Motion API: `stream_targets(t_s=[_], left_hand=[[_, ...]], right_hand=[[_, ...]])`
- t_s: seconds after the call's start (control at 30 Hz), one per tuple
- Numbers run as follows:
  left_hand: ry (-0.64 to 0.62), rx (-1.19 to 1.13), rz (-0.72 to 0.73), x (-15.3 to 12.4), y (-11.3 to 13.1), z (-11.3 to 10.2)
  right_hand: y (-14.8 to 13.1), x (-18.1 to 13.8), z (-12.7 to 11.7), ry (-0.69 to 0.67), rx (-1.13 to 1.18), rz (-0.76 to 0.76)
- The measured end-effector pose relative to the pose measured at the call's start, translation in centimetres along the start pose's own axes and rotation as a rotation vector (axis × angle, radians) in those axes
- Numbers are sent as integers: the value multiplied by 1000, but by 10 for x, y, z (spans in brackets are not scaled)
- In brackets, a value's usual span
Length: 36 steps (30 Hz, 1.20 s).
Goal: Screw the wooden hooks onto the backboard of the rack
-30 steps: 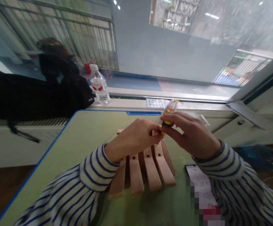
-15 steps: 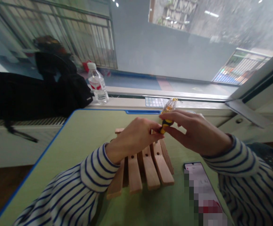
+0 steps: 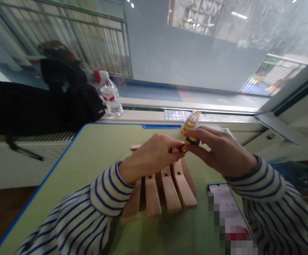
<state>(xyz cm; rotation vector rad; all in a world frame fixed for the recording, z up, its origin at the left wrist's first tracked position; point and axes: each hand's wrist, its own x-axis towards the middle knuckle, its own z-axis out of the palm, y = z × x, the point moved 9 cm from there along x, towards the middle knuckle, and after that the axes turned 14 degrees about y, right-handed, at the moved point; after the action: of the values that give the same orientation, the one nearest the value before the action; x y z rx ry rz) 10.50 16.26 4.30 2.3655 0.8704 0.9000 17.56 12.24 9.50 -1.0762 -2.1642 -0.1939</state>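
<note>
A small screwdriver [image 3: 190, 129] with a clear orange and black-yellow handle stands tilted above a fan of wooden slats [image 3: 167, 187]. My right hand [image 3: 220, 150] is closed around the handle's lower part. My left hand [image 3: 151, 156] pinches at the screwdriver's lower end, just over the top of the slats; what its fingertips hold is hidden. The slats have drilled holes and lie on the green table [image 3: 95, 156], partly under my left wrist.
A phone [image 3: 229, 216] lies on the table at the lower right. On the sill behind stand a water bottle [image 3: 111, 95] and a black bag [image 3: 50, 102]. A small grid card [image 3: 173, 115] lies on the sill. The table's blue edge runs along the left.
My right hand has shifted slightly on the screwdriver handle, dipping lower than half a second ago. My left hand and the slats have stayed in place.
</note>
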Motion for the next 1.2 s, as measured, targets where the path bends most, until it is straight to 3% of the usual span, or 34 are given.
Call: stream_targets(t_s=[0.27, 0.93, 1.2], left_hand=[[45, 0, -57, 1, -5, -5], [-7, -8, -37, 0, 0, -7], [96, 28, -41, 1, -1, -13]], right_hand=[[2, 2, 5, -65, -13, 23], [-6, 5, 10, 15, 39, 23], [-5, 6, 9, 19, 71, 36]])
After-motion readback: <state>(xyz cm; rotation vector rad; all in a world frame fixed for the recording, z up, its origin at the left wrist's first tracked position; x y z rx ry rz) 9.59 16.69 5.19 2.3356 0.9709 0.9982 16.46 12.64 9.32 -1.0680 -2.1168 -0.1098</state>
